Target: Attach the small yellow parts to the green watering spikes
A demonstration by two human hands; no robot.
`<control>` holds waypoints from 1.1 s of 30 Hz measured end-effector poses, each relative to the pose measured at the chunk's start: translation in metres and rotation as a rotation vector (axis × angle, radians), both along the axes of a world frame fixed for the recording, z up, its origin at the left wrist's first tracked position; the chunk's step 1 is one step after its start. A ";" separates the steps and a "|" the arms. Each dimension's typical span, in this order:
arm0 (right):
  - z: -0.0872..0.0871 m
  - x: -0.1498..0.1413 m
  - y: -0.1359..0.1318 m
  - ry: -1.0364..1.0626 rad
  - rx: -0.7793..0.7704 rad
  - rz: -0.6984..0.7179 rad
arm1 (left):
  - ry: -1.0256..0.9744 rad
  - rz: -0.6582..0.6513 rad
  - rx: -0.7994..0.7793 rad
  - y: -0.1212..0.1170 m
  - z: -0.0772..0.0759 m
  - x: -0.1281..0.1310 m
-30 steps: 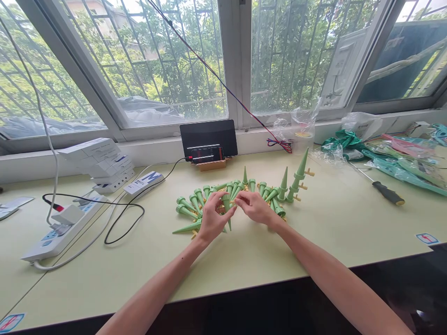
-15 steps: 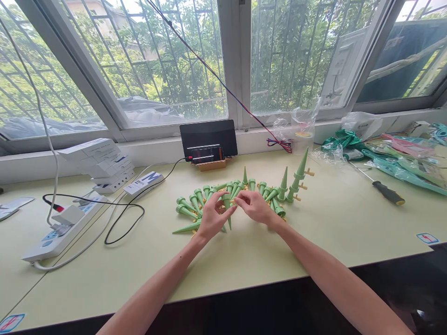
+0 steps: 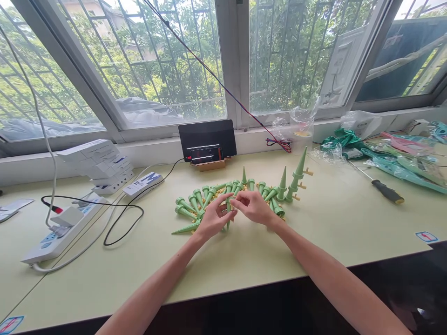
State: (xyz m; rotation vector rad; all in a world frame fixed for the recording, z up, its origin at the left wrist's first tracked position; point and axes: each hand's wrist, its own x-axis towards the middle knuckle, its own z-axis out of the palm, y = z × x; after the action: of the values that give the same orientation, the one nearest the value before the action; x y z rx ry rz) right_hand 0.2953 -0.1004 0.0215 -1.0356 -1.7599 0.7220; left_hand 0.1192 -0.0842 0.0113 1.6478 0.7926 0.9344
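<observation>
My left hand (image 3: 213, 216) is closed around a green plant watering spike (image 3: 228, 226), held tip down over the table's middle. My right hand (image 3: 255, 207) is closed in a pinch at the spike's upper side, by a small yellow valve that the fingers mostly hide. Behind both hands lies a fanned pile of green watering spikes (image 3: 184, 211), several with yellow valves. To the right, a stack of spikes (image 3: 298, 175) nested one on another stands upright with yellow valves sticking out. A shorter spike (image 3: 283, 179) stands beside it.
A screwdriver (image 3: 387, 190) and plastic bags (image 3: 401, 160) lie at the right. A tablet (image 3: 207, 135) with a phone leans at the window. At the left are a power strip (image 3: 63, 230), cables and stacked white boxes (image 3: 94, 160). The table's front edge runs below my arms.
The spike in my left hand has turned slightly, and its tip now points more nearly straight down. My right fingers have moved slightly left against it. The camera view has shifted a little.
</observation>
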 end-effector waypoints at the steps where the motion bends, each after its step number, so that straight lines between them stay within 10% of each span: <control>1: 0.000 0.000 0.000 0.005 -0.003 0.007 | 0.002 -0.006 0.002 0.000 0.000 0.000; 33: 0.002 -0.001 0.000 0.021 0.015 -0.018 | -0.020 0.033 0.048 -0.004 0.002 0.002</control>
State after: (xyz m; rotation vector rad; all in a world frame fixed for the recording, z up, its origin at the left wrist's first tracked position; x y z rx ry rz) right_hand 0.2944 -0.1006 0.0239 -1.0289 -1.7331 0.7052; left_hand 0.1212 -0.0878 0.0134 1.6690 0.7916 0.9982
